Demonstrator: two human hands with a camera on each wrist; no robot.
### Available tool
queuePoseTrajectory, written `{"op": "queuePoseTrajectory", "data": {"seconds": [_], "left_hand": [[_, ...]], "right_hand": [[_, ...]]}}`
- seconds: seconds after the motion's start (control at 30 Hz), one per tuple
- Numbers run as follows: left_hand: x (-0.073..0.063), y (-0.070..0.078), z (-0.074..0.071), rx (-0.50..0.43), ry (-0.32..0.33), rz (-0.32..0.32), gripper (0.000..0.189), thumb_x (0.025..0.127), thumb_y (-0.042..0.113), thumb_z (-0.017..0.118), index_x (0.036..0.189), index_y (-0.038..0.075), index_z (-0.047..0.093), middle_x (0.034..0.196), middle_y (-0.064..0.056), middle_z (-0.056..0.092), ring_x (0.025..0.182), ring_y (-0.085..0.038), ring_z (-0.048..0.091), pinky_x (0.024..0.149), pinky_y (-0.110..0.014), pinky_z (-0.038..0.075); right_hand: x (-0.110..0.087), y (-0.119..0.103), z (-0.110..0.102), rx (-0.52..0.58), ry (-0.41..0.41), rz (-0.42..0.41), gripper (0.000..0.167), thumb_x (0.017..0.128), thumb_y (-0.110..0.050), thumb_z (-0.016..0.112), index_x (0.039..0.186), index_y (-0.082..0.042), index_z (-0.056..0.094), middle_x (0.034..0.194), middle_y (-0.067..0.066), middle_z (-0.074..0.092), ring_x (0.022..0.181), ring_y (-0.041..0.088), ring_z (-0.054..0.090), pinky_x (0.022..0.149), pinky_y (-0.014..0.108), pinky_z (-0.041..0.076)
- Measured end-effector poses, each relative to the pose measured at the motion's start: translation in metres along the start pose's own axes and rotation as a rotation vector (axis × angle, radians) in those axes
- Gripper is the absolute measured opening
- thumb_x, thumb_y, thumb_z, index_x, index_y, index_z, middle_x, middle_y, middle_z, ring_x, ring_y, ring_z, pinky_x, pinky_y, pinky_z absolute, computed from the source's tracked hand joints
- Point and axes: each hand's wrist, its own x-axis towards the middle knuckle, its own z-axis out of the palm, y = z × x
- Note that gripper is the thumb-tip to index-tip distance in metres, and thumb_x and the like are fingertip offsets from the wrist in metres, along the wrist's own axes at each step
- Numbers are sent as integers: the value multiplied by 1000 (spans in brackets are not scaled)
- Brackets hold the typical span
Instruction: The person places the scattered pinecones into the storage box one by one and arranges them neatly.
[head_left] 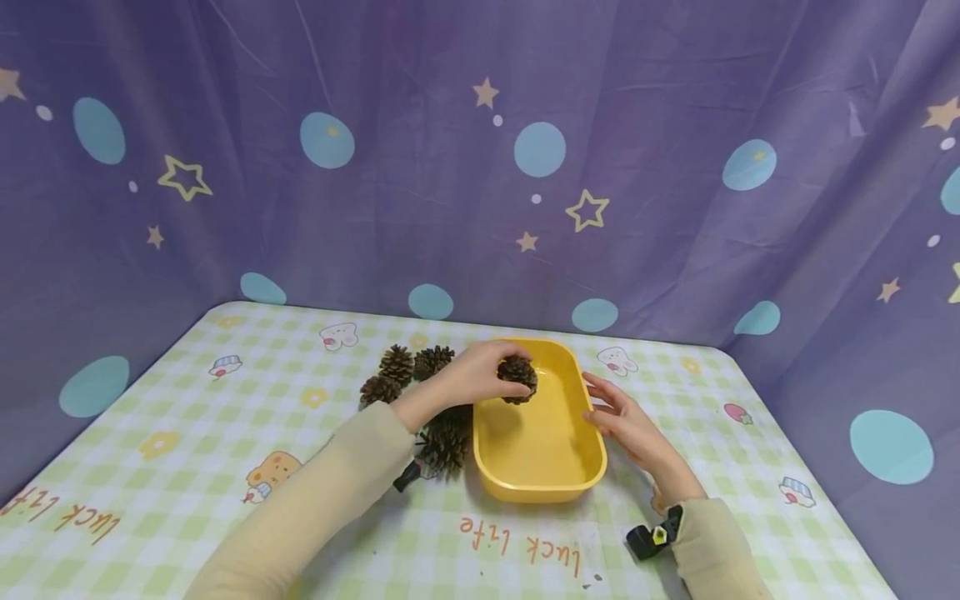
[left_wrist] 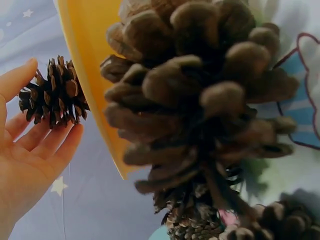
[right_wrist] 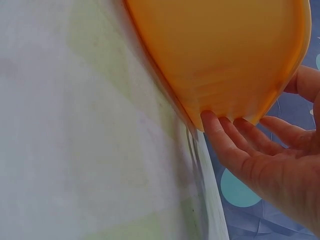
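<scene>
left hand (head_left: 483,372): grips a pine cone (head_left: 519,381) over yellow box (head_left: 538,450) | right hand (head_left: 628,423): fingers nearly straight, touching box's side | more pine cones (head_left: 396,364): on surface (head_left: 750,475), beside box

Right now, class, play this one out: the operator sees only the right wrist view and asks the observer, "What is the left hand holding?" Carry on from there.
Observer: The left hand holds a pine cone.

Operator: Where is it, compared with the yellow tub that I can see?

Observer: In the head view, it appears over the inside of the tub, towards the person's left.

Operator: Are there other pine cones about?

Observer: Yes, several more pine cones lie on the tablecloth, on the person's left of the tub.
</scene>
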Motion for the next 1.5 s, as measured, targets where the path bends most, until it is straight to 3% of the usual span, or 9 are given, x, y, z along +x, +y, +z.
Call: {"op": "queuePoseTrajectory", "data": {"seconds": [0.37, 0.73, 0.93, 1.17, 1.5], "left_hand": [[24, 8, 0, 117, -54, 59, 47, 80, 34, 68, 120, 13, 57, 116, -1, 60, 106, -16, 55, 93, -30, 44], [46, 15, -8, 94, -88, -9, 49, 80, 35, 68, 122, 12, 57, 114, -1, 61, 99, -16, 57, 86, -30, 48], [58, 12, -5, 89, -69, -24, 47, 80, 36, 68, 120, 13, 58, 112, -2, 61, 99, -15, 57, 85, -29, 48], [71, 8, 2, 50, -83, -90, 47, 80, 34, 68, 120, 12, 58, 114, -3, 60, 102, -17, 56, 87, -31, 47], [86, 3, 8, 59, -100, -159, 43, 80, 32, 69, 115, 10, 61, 108, -5, 62, 97, -18, 57, 87, -30, 47]], "right_hand": [[-1, -1, 0, 11, -5, 2, 65, 88, -5, 54, 145, -13, 23, 143, 21, 28, 120, 35, 40, 62, 18, 41], [1, 1, 0, 12, -13, 3, 64, 88, -3, 52, 145, -12, 23, 143, 21, 28, 117, 33, 43, 62, 18, 41], [1, 1, 0, 2, -1, 13, 64, 88, -4, 53, 144, -14, 24, 143, 20, 29, 116, 30, 44, 67, 18, 43], [0, 1, 1, 15, -6, 4, 65, 87, -2, 53, 144, -12, 24, 143, 21, 28, 117, 33, 42, 66, 17, 43], [0, 1, 0, 10, -8, -1, 65, 88, -4, 54, 145, -13, 23, 143, 21, 28, 106, 22, 47, 60, 18, 39]]}}
